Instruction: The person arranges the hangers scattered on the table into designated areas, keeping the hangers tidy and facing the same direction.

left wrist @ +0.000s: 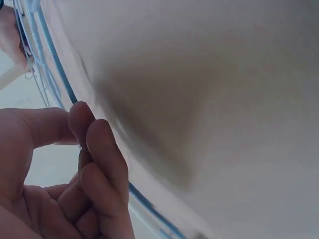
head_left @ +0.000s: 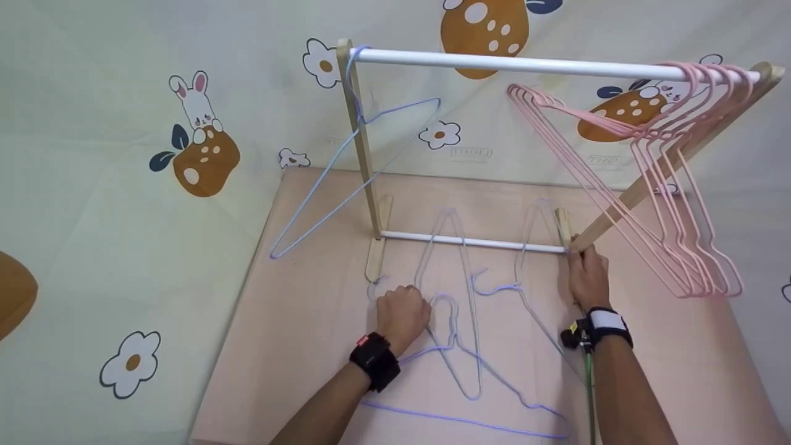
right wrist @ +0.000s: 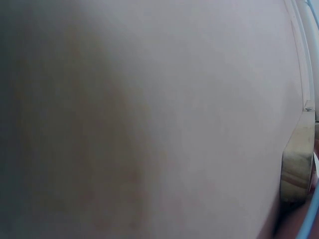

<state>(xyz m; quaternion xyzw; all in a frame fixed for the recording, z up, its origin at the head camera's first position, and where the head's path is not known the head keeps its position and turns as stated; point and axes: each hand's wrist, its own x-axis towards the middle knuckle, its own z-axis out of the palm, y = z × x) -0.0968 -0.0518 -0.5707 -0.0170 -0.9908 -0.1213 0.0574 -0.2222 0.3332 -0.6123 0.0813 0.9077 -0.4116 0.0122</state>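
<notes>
Left hand (head_left: 403, 316) pinching a blue hanger (left wrist: 57, 59) low over pink tabletop (head_left: 278, 334), right hand (head_left: 590, 281) gripping wooden rack (head_left: 363, 154) at right foot, loose hangers (head_left: 455, 340) overlapping nearby, pink hangers (head_left: 646, 133) bunched right, right fingers mostly hidden, right-wrist view mostly blur.

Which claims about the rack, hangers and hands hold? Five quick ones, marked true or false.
1. The pink hangers hang from the upper bar. True.
2. The right hand is on the upper bar. False: it is at the foot of a wooden upright.
3. The left hand pinches a blue hanger. True.
4. No blue hanger hangs from the upper bar. False: one does, at its left end.
5. The lower bar is white. True.
</notes>
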